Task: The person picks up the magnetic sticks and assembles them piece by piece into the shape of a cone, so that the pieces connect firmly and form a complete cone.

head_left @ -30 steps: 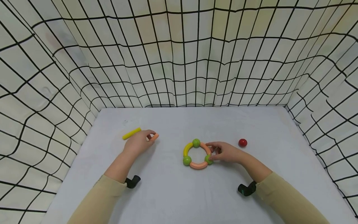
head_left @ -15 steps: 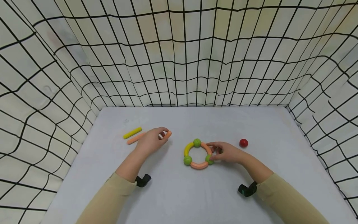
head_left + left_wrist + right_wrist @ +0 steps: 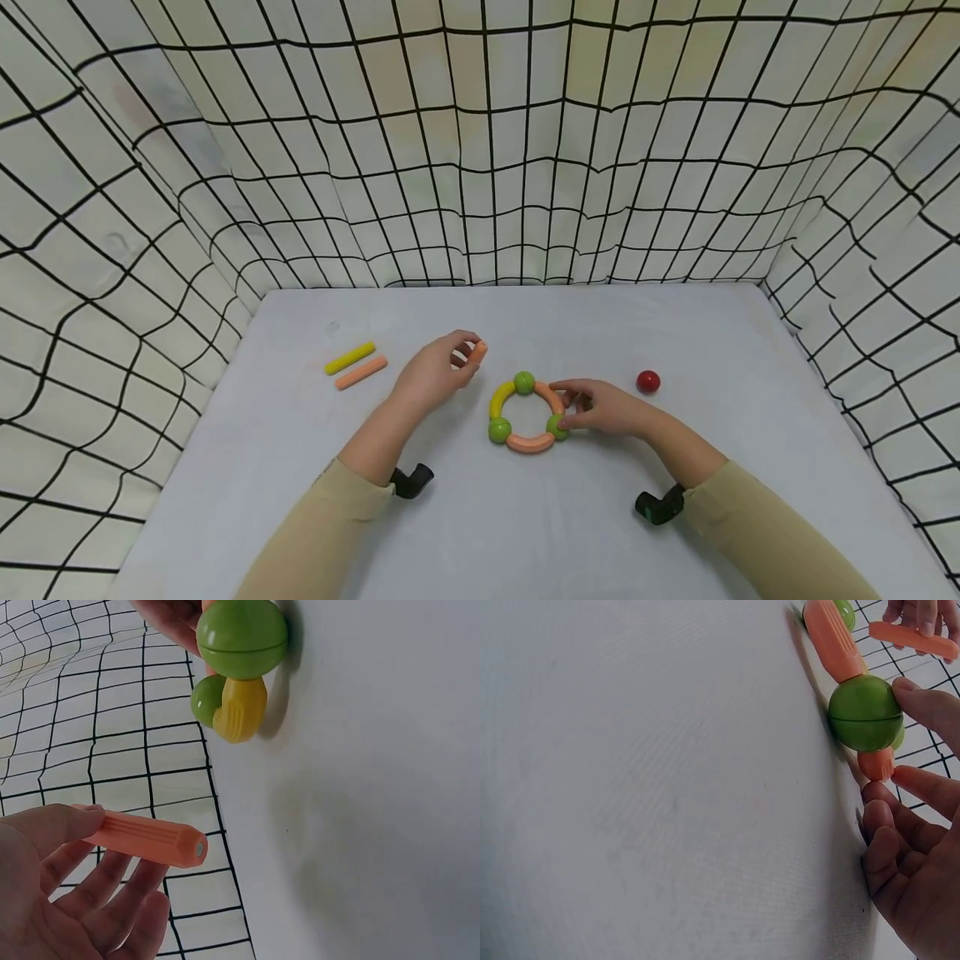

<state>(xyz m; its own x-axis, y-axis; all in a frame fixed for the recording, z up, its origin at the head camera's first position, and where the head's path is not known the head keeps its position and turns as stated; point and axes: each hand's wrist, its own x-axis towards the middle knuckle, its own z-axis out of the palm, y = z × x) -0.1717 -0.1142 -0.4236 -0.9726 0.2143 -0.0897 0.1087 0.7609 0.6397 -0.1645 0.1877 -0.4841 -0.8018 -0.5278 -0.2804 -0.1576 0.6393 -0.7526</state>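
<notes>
My left hand [image 3: 433, 375] pinches a short orange magnetic building rod [image 3: 150, 838] between thumb and fingers, held up off the table. The rod's near end shows a round metal disc in the left wrist view. To its right lies a ring of curved rods and green balls: a yellow curved rod [image 3: 501, 400], two orange ones and three balls. My right hand [image 3: 607, 408] holds the ring at its right side. Its thumb is on the right green ball [image 3: 865, 712], and its index fingertip is at the orange curved rod [image 3: 876, 763].
A straight yellow rod [image 3: 350, 358] and a straight orange rod [image 3: 362, 372] lie side by side at the left of the white table [image 3: 480, 533]. A red ball [image 3: 648, 382] rests beyond the right hand. Black-gridded white walls [image 3: 510, 208] enclose the back and sides.
My left hand has moved right with the orange rod, toward the far left of the ring, uncovering the straight orange rod on the table. My right hand has stayed at the ring.
</notes>
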